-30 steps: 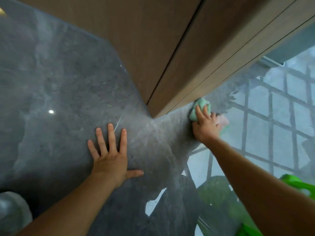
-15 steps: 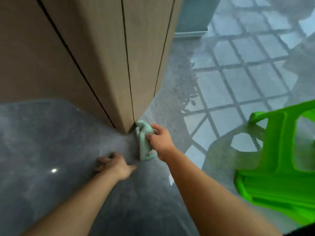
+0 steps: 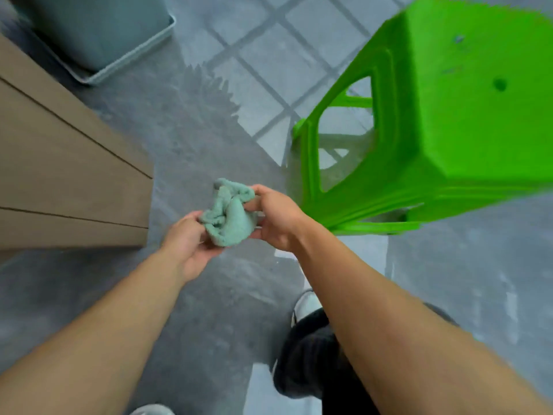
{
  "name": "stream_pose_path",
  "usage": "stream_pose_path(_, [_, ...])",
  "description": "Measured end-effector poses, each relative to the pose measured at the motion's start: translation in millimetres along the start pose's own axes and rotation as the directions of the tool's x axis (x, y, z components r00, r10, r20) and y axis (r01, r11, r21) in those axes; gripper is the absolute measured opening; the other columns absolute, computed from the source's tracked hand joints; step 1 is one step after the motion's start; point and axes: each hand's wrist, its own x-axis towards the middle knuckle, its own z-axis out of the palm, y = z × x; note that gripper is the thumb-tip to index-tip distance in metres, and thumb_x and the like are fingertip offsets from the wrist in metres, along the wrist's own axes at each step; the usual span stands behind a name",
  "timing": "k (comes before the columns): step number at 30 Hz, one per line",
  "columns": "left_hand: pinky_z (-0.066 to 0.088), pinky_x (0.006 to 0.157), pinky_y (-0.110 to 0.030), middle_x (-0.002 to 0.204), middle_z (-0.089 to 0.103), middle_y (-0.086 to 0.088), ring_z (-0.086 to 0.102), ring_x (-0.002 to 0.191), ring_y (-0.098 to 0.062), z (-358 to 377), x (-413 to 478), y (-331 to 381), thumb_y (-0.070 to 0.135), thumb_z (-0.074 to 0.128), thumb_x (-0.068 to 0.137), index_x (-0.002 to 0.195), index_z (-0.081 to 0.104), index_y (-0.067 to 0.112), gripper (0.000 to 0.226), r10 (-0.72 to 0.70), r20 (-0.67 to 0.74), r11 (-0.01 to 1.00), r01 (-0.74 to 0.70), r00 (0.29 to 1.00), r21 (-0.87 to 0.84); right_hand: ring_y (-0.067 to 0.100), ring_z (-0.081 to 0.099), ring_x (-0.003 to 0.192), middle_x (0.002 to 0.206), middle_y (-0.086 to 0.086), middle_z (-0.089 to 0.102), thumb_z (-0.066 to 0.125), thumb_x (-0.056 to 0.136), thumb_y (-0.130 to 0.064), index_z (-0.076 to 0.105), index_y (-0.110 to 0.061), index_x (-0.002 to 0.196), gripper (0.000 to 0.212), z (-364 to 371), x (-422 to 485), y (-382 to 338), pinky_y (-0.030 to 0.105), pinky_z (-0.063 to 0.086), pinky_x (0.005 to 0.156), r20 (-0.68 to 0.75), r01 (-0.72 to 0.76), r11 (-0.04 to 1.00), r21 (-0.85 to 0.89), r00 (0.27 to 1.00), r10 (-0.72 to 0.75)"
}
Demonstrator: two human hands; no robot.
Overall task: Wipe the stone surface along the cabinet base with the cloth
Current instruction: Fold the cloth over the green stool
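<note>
The crumpled light green cloth point(image 3: 229, 218) is lifted off the floor and held between both hands in the middle of the view. My left hand point(image 3: 190, 245) grips its lower left side and my right hand point(image 3: 276, 217) pinches its upper right side. The brown wooden cabinet point(image 3: 68, 181) stands at the left, with its corner about a hand's width from the cloth. The grey polished stone surface point(image 3: 191, 124) runs along the cabinet base and under my arms.
A bright green plastic stool point(image 3: 434, 121) stands close on the right. A pale grey bin point(image 3: 98, 34) sits at the top left beside the cabinet. My legs in dark clothing and a shoe point(image 3: 305, 351) are below the hands. A window grid reflects in the floor.
The cloth came off the stone at the cabinet corner and is now raised between both hands. My left hand left the floor and took hold of it. The view swung right toward the stool.
</note>
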Motion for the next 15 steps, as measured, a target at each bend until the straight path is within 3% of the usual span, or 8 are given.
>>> stream_pose_path(4, [0.055,0.059,-0.038,0.085,0.061,-0.013,0.06,0.078,-0.027,83,-136,40,-0.02,0.029,0.073,0.084,0.054,0.012,0.042,-0.116,0.027,0.993,0.115,0.993,0.019,0.018,0.058,0.07,0.079,0.001,0.061,0.046,0.08,0.005,0.06,-0.025,0.078,0.033,-35,-151,-73,0.026,0.053,0.053,-0.072,-0.037,0.999,-0.024,0.997,0.036])
stream_pose_path(8, [0.053,0.057,-0.036,0.083,0.061,-0.017,0.059,0.072,-0.028,170,-242,96,-0.02,0.026,0.068,0.082,0.056,0.009,0.043,-0.157,0.039,0.98,0.151,0.987,0.127,0.016,0.06,0.069,0.082,0.002,0.065,0.053,0.078,0.001,0.065,-0.022,0.085,0.027,-67,-270,-151,0.03,0.054,0.059,-0.169,0.005,0.997,-0.074,0.985,-0.018])
stream_pose_path(11, [0.057,0.055,-0.034,0.089,0.07,-0.016,0.065,0.069,-0.025,235,-254,123,-0.016,0.038,0.073,0.098,0.066,0.007,0.044,-0.076,0.086,0.965,0.051,0.993,0.257,0.014,0.057,0.063,0.081,0.007,0.066,0.061,0.07,-0.01,0.068,-0.019,0.089,0.022,-106,-296,-190,0.029,0.053,0.061,-0.23,0.104,0.991,-0.089,0.965,-0.122])
stream_pose_path(15, [0.057,0.054,-0.028,0.108,0.069,-0.009,0.065,0.072,-0.015,299,-209,123,-0.011,0.052,0.078,0.105,0.067,0.007,0.036,0.049,0.12,0.952,-0.083,0.992,0.295,0.013,0.052,0.063,0.077,0.005,0.066,0.058,0.081,-0.001,0.07,-0.02,0.09,0.024,-169,-268,-197,0.019,0.041,0.048,-0.401,0.144,0.976,-0.162,0.894,-0.199])
